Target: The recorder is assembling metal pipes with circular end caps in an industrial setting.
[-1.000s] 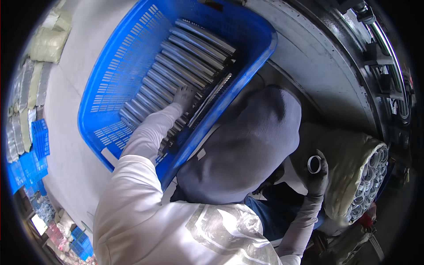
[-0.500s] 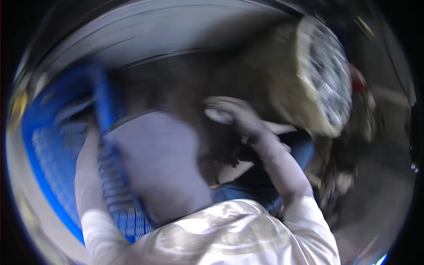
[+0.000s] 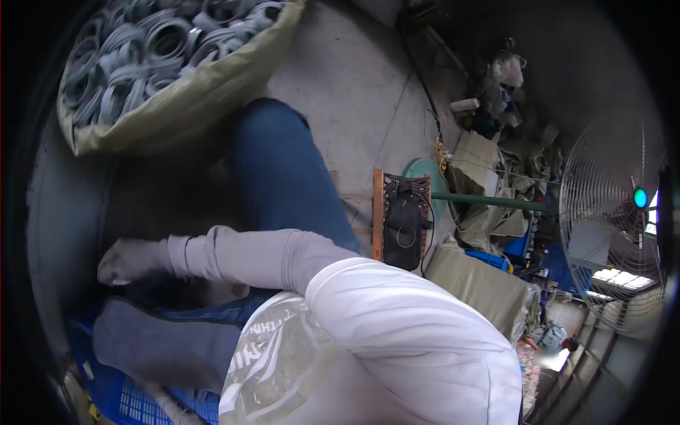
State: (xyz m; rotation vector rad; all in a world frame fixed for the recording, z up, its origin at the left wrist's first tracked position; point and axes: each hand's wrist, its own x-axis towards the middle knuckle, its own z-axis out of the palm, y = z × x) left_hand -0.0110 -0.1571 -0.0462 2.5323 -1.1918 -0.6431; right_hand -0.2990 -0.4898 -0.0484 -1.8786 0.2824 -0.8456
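My right hand point(image 3: 131, 262), in a grey glove and sleeve, reaches far left across my lap. Its fingers are curled closed, with a small pale edge showing beneath them; what they hold is too hidden to name. Just below it lies a smooth grey covered form point(image 3: 166, 347) over the blue plastic basket point(image 3: 134, 400). Part of my left forearm point(image 3: 166, 405) shows low at the basket, but the fingers of my left hand cannot be made out. A pale sack point(image 3: 191, 110) full of grey rings point(image 3: 166, 39) stands beyond my right hand.
My knee in blue jeans point(image 3: 276, 163) lies beside the sack. Right of it stands a small wooden-framed seat point(image 3: 404, 219) with a dark bag on it. A large fan point(image 3: 609, 212) on a green pole, more sacks point(image 3: 482, 283) and blue crates fill the right side.
The view has swung strongly to the right, so the sack now appears at upper left and the fan has come in. The pale round piece seen at my right hand is now mostly hidden.
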